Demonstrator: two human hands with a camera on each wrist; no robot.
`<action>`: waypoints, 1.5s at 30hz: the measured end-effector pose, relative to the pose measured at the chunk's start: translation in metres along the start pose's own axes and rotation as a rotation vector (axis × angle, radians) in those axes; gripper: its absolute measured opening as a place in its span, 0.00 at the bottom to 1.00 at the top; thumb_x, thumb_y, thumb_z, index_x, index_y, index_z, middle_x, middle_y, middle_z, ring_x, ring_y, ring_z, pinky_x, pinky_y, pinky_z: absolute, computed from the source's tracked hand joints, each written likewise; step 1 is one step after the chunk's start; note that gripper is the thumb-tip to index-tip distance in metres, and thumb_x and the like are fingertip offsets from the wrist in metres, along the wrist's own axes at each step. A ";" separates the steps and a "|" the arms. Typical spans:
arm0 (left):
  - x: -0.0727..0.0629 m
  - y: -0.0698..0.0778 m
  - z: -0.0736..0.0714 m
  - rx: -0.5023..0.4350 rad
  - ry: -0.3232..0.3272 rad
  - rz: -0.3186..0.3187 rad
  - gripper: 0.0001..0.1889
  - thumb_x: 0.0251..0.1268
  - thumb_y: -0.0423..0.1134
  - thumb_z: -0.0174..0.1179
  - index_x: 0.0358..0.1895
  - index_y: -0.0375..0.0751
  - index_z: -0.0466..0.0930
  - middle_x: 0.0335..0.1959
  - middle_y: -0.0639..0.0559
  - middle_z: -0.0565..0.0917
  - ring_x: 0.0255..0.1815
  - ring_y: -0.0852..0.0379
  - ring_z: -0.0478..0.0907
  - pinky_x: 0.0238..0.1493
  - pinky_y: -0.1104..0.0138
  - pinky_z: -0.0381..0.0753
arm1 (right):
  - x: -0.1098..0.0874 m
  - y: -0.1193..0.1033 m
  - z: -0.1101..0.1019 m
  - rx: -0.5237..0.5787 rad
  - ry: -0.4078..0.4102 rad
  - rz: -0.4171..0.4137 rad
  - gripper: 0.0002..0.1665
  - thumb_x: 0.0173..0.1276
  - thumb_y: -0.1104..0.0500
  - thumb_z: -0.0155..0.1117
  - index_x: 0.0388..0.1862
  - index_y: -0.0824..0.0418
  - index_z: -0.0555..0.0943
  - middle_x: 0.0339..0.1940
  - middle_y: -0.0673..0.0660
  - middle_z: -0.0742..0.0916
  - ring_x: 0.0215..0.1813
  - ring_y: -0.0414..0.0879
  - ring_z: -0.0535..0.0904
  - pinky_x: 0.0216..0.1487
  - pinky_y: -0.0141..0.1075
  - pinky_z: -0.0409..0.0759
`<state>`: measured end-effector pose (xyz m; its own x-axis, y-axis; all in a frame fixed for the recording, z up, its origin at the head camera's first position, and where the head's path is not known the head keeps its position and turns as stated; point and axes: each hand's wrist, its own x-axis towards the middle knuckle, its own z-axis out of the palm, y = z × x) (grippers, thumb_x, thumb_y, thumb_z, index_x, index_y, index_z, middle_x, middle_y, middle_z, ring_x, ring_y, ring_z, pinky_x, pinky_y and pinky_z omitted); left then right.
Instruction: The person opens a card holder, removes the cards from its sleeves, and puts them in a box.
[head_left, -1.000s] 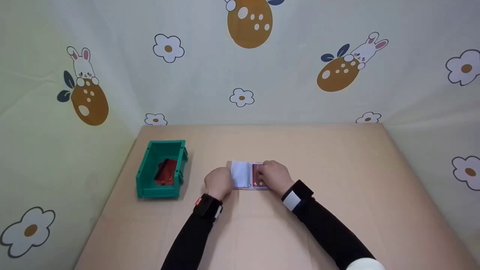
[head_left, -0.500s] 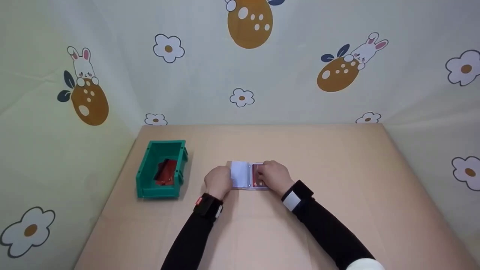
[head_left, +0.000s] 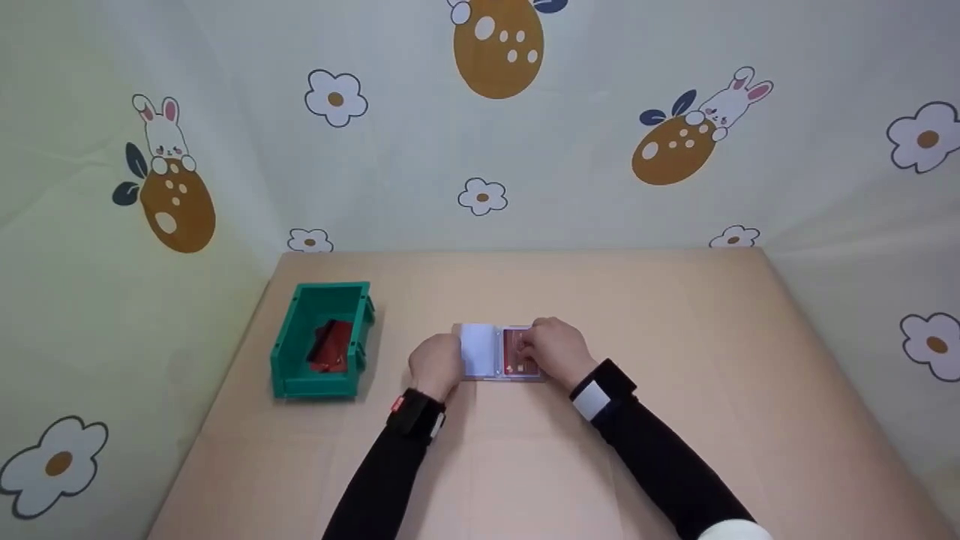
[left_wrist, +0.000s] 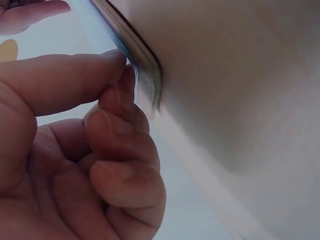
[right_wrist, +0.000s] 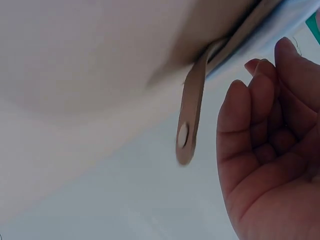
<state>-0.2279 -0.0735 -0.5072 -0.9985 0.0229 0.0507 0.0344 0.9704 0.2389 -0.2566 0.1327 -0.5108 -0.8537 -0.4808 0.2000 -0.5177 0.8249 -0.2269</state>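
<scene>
A small card holder lies spread open on the table, with clear sleeves inside. Its left side shows a pale white-blue page, and a red card sits on the right side. My left hand pinches the holder's left edge between thumb and forefinger, the other fingers curled under, as the left wrist view shows. Over the red card is my right hand, its fingers loosely bent and nothing seen between them in the right wrist view. There, a tan strap with a snap button sticks out from the holder.
To the left of the holder stands a green bin; a red-and-black item lies in it. A cloth curtain printed with rabbits and flowers rises behind the table and along both sides.
My right hand has drawn back slightly to the right, so more of the red card shows. The left hand keeps its grip on the holder's edge.
</scene>
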 end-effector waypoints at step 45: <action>0.012 0.042 0.004 -0.149 0.034 0.112 0.06 0.57 0.30 0.60 0.24 0.38 0.80 0.26 0.45 0.83 0.28 0.50 0.81 0.26 0.54 0.80 | -0.013 0.013 0.004 -0.016 0.012 0.032 0.04 0.55 0.58 0.76 0.26 0.56 0.88 0.22 0.51 0.78 0.28 0.50 0.77 0.31 0.45 0.76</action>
<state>-0.2382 -0.0320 -0.5001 -0.9861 0.1181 0.1167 0.1536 0.9160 0.3706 -0.2524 0.1491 -0.5204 -0.8692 -0.4504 0.2039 -0.4889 0.8445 -0.2186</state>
